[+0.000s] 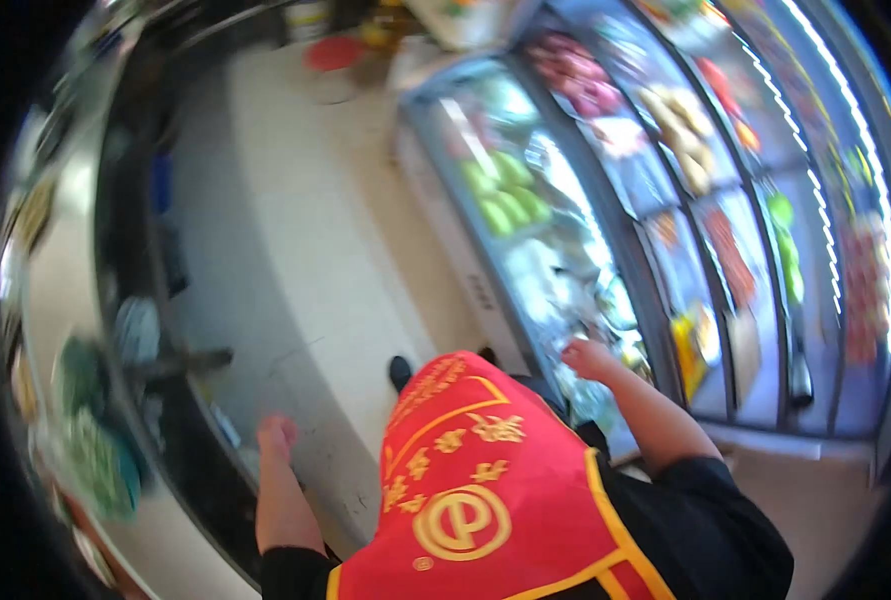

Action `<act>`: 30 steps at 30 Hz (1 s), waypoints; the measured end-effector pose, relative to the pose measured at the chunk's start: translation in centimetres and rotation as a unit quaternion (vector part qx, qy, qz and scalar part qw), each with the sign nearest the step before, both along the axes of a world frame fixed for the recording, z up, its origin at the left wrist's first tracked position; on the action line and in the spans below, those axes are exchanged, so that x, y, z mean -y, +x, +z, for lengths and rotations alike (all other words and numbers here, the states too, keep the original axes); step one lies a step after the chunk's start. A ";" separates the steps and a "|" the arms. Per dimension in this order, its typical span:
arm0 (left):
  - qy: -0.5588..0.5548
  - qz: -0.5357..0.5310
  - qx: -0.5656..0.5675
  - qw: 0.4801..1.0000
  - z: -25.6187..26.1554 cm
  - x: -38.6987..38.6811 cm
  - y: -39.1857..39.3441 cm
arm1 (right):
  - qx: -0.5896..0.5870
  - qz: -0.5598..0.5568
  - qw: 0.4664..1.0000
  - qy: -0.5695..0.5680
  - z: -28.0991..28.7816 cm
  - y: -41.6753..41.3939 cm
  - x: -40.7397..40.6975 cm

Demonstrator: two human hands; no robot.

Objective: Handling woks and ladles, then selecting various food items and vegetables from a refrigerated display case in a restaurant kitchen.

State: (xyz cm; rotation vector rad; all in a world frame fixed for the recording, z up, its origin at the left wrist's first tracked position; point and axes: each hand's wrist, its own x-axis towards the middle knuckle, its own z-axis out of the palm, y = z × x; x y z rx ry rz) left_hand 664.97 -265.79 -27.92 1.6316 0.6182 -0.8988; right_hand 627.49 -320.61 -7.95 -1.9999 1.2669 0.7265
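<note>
My left hand [276,435] hangs over the grey floor, beside the dark lower side of a long counter. It is blurred, so its fingers are hard to make out, and no held object shows. On the other side, my right hand [586,358] appears in front of a lit refrigerated display case [445,202], fingers curled in, with nothing seen in them. Clear-wrapped goods [595,401] show behind and below that hand; blur hides what they are. Between my arms hangs a red apron [475,450] with yellow trim and printed writing.
Pale green vegetables [501,191] and reddish produce [576,71] fill sections of the case. On the left counter [70,277] sits a green bag of leafy greens [92,457]. A red round stool [333,54] stands at the far end of the tiled aisle [295,202].
</note>
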 end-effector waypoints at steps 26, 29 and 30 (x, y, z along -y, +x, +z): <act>0.201 -0.567 0.051 0.797 11.6 37.0 -20.9 | 0.236 -0.609 0.722 0.229 -24.3 -18.4 21.9; 0.200 -0.638 0.031 0.743 13.9 40.8 -22.1 | 0.275 -0.642 0.699 0.152 -27.4 -16.0 25.6; 0.181 -0.621 0.028 0.762 13.3 39.4 -21.9 | 0.307 -0.652 0.679 0.137 -28.3 -14.8 27.0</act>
